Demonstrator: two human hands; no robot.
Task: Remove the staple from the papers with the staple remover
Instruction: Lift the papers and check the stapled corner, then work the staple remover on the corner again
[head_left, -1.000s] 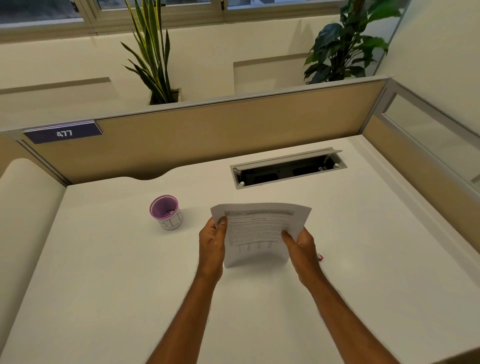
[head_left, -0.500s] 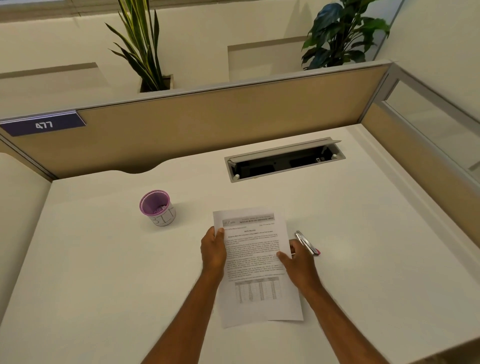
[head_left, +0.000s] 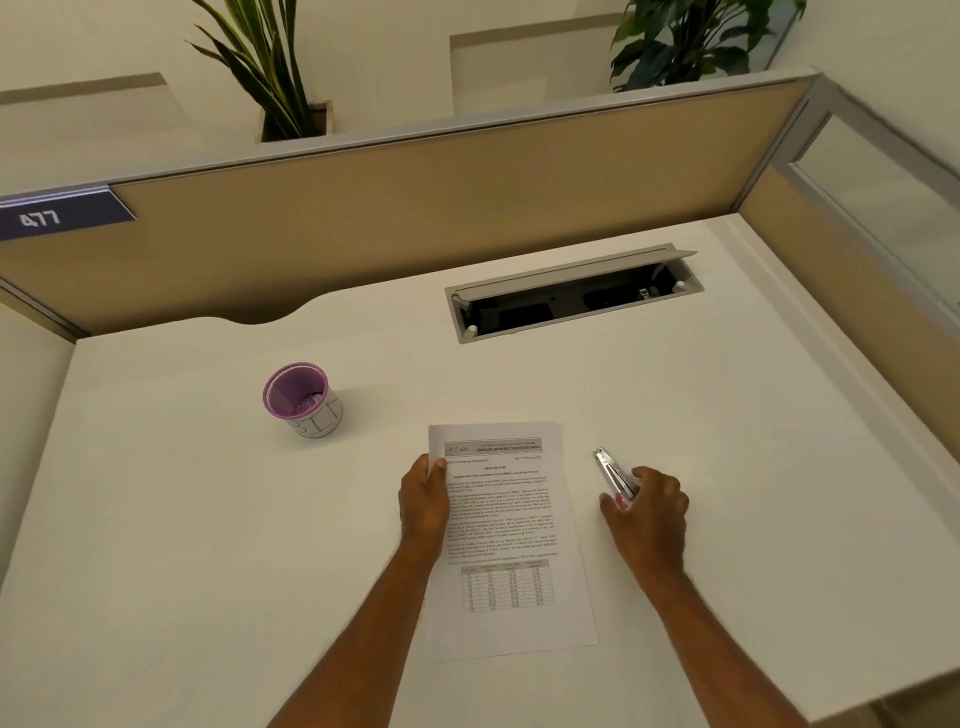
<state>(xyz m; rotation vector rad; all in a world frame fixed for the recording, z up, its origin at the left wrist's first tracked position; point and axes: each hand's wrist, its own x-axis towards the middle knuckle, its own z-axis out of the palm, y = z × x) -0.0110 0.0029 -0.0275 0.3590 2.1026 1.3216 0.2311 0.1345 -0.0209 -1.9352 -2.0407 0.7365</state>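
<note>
The papers (head_left: 506, 540) lie flat on the white desk (head_left: 208, 519) between the two hands, and the left hand (head_left: 423, 506) presses down on their left edge near the top corner, thumb on the sheet and fingers spread flat. Just to the right of the sheets, the right hand (head_left: 647, 506) curls around the rear end of the staple remover (head_left: 613, 473), whose metal front points away from the person; the fingers touch it, though I cannot tell whether the grip is firm yet or the tool is clear of the desk. The staple itself is too small to make out; judging by where the left hand sits, it is probably at the top left corner, just beyond the thumb. The main risk is a shallow hold so far back on the tool, which could let it twist or slip on the way over. If the left hand eases off, the sheets could slide or tear as the staple is pried. A purple cup (head_left: 301, 400) stands well off beyond the left hand, out of the way.
</note>
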